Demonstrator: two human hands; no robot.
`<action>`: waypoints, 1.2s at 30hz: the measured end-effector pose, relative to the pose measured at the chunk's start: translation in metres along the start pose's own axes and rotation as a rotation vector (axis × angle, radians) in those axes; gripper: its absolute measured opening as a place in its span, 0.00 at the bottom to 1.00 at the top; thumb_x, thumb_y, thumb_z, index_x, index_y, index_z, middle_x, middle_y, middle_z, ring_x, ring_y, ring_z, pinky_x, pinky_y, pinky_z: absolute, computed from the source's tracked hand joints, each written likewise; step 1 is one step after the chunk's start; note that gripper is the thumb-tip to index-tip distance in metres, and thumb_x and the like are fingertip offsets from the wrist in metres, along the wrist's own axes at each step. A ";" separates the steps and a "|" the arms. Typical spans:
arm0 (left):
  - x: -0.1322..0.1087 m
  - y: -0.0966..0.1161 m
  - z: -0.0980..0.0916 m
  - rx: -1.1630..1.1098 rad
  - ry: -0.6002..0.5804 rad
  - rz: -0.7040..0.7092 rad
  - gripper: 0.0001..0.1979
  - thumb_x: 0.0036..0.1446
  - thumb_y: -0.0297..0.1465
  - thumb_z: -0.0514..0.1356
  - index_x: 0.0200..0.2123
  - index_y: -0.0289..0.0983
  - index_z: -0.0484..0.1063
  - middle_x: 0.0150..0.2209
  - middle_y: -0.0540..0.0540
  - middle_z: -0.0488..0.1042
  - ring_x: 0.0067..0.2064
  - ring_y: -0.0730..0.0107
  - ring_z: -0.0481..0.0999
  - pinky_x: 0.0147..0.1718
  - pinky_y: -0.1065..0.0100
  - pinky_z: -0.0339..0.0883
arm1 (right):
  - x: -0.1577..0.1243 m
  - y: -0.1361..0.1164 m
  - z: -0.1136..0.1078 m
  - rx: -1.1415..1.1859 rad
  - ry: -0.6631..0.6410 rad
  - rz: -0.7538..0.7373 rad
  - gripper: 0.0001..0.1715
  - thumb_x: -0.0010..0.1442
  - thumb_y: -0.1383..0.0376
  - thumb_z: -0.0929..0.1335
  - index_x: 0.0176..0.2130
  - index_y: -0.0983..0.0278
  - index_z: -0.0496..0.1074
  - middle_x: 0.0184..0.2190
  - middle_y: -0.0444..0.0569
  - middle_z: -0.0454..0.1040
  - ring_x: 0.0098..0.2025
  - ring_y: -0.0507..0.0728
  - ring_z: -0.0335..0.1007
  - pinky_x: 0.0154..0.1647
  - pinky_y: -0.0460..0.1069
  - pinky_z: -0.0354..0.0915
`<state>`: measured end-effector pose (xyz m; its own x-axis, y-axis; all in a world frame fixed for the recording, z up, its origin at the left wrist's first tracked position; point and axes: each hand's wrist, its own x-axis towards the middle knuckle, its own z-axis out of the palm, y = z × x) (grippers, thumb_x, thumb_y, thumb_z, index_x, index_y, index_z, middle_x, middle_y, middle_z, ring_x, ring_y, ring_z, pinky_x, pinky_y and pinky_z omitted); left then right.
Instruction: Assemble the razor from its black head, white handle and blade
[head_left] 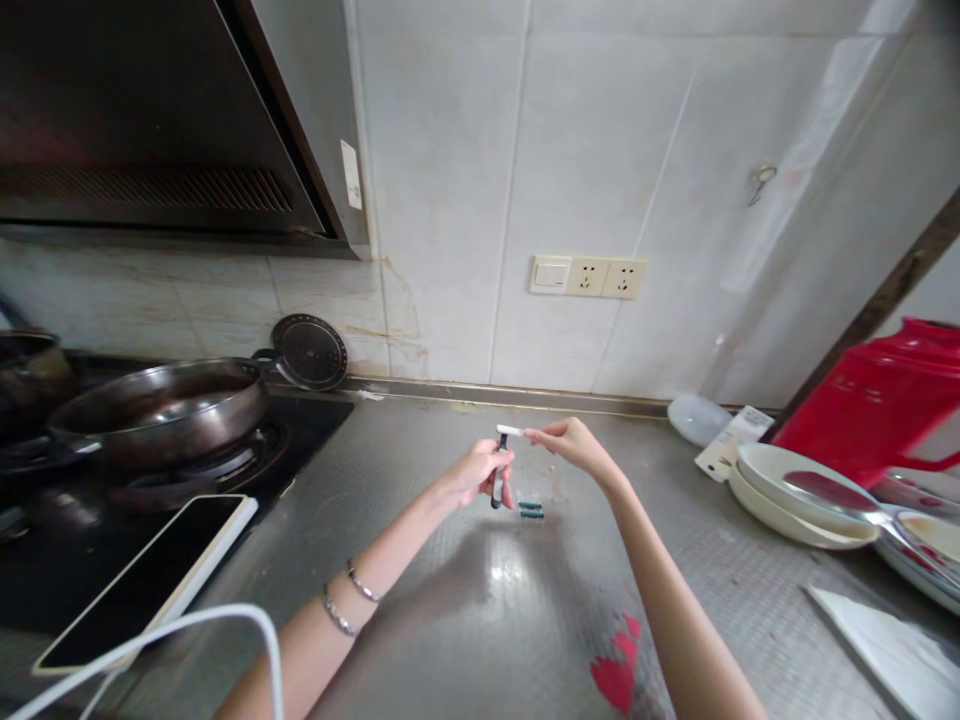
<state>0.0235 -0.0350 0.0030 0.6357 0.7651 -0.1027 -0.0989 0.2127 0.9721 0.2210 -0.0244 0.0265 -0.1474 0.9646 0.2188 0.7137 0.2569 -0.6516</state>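
Note:
My left hand [478, 472] is closed round a slim dark stick-shaped object [498, 478], held upright above the steel counter [480, 600]. My right hand [564, 440] pinches a small white piece [510, 431] at the top end of that object. Two small green and black batteries [530, 510] lie on the counter just below and to the right of my left hand. Bracelets circle my left wrist.
A gas hob with a steel pan [161, 405] and a round lid [309, 351] stands at the left. A tablet [150, 580] with a white cable lies at the front left. White bowls with a ladle [802, 485] and a red jug [877, 400] sit at the right. Wall sockets [589, 276] are behind.

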 end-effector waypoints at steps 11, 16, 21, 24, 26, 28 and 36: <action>-0.002 0.003 0.003 0.042 -0.031 0.003 0.09 0.51 0.34 0.55 0.31 0.36 0.55 0.20 0.57 0.62 0.15 0.74 0.70 0.14 0.73 0.63 | -0.001 -0.003 0.000 -0.044 0.161 0.035 0.33 0.50 0.42 0.62 0.26 0.66 0.78 0.14 0.43 0.61 0.21 0.50 0.56 0.22 0.44 0.47; -0.001 0.002 0.002 0.044 -0.020 0.016 0.09 0.51 0.33 0.54 0.32 0.37 0.55 0.20 0.57 0.62 0.15 0.73 0.70 0.14 0.73 0.63 | -0.003 -0.004 -0.004 0.013 0.027 -0.006 0.34 0.49 0.41 0.62 0.26 0.66 0.77 0.14 0.42 0.60 0.20 0.48 0.52 0.21 0.43 0.46; -0.002 0.003 0.001 0.040 -0.026 0.056 0.08 0.51 0.32 0.54 0.31 0.37 0.56 0.20 0.57 0.61 0.14 0.73 0.69 0.15 0.71 0.65 | -0.003 -0.004 -0.006 -0.033 0.143 -0.006 0.34 0.50 0.41 0.61 0.26 0.67 0.77 0.13 0.42 0.58 0.20 0.49 0.52 0.22 0.43 0.46; -0.001 0.001 0.001 0.035 -0.037 0.056 0.08 0.51 0.32 0.54 0.32 0.37 0.56 0.20 0.57 0.61 0.14 0.73 0.69 0.15 0.70 0.65 | -0.002 -0.003 -0.006 0.018 0.001 -0.047 0.36 0.49 0.40 0.61 0.25 0.68 0.77 0.13 0.41 0.57 0.19 0.48 0.50 0.21 0.44 0.45; 0.000 0.000 0.000 0.037 -0.028 0.057 0.08 0.51 0.32 0.54 0.32 0.37 0.55 0.20 0.57 0.61 0.14 0.75 0.69 0.15 0.71 0.66 | -0.001 -0.002 -0.007 -0.006 0.051 -0.020 0.36 0.48 0.40 0.61 0.25 0.69 0.77 0.13 0.41 0.57 0.20 0.48 0.51 0.21 0.44 0.46; 0.001 -0.001 -0.001 0.040 -0.018 0.065 0.08 0.51 0.32 0.54 0.32 0.37 0.56 0.20 0.57 0.61 0.15 0.75 0.68 0.16 0.71 0.66 | -0.002 -0.001 -0.009 -0.021 0.130 0.010 0.36 0.48 0.40 0.61 0.25 0.68 0.77 0.13 0.41 0.58 0.20 0.49 0.52 0.22 0.44 0.46; 0.000 0.000 -0.002 0.035 -0.059 0.080 0.09 0.51 0.33 0.55 0.32 0.37 0.55 0.20 0.57 0.61 0.15 0.75 0.69 0.16 0.70 0.67 | -0.006 0.006 -0.021 0.049 0.021 0.008 0.35 0.49 0.41 0.62 0.25 0.70 0.76 0.14 0.40 0.56 0.19 0.47 0.47 0.20 0.44 0.44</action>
<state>0.0225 -0.0339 0.0026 0.6711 0.7412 -0.0125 -0.1252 0.1300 0.9836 0.2412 -0.0302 0.0365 -0.1268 0.9654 0.2279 0.6803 0.2518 -0.6883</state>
